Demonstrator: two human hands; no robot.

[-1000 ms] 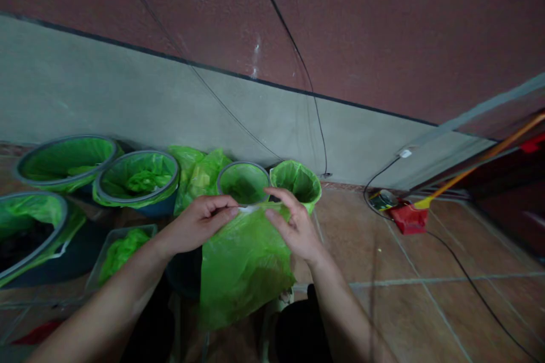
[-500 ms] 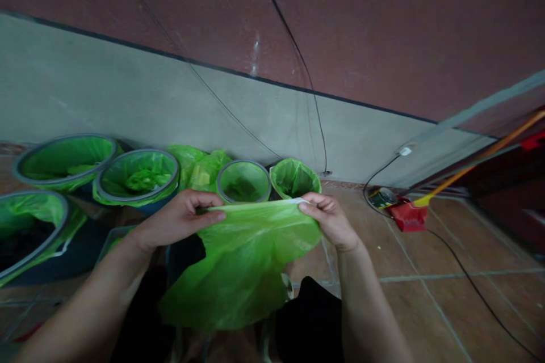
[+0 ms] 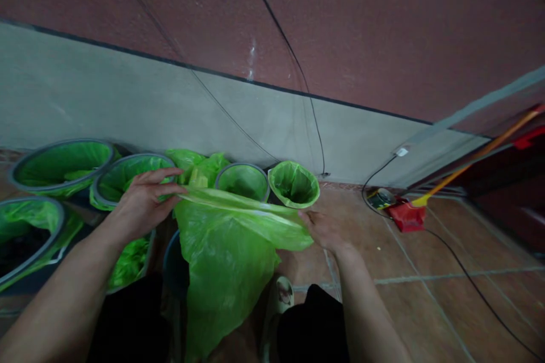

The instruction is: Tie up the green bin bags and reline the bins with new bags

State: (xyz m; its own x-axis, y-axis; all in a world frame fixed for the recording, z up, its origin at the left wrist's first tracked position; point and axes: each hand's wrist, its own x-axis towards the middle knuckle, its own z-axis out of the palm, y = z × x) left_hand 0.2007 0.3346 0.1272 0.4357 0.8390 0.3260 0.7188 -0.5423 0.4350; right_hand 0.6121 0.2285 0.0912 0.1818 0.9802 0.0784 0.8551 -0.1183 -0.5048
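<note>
A thin green bin bag (image 3: 234, 261) hangs between my two hands, its top edge stretched wide and its lower part falling between my knees. My left hand (image 3: 147, 201) grips the bag's left top corner, thumb below and fingers above. At the opposite corner, my right hand (image 3: 323, 229) pinches the edge; its fingertips are partly hidden. Under the bag's left side the rim of a dark blue bin (image 3: 174, 264) shows, mostly covered by the bag.
Several bins with green liners stand along the wall, among them a small lined bin (image 3: 293, 184) and a grey-rimmed bin (image 3: 63, 164). A crate of green bags (image 3: 130, 261) sits at left. At right lie a red dustpan (image 3: 407, 216), a tin (image 3: 381, 198) and a black cable (image 3: 468, 289).
My left hand has moved left and slightly up, pulling the bag's top edge wider. The bag now hangs longer and lower. My right hand has dropped a little.
</note>
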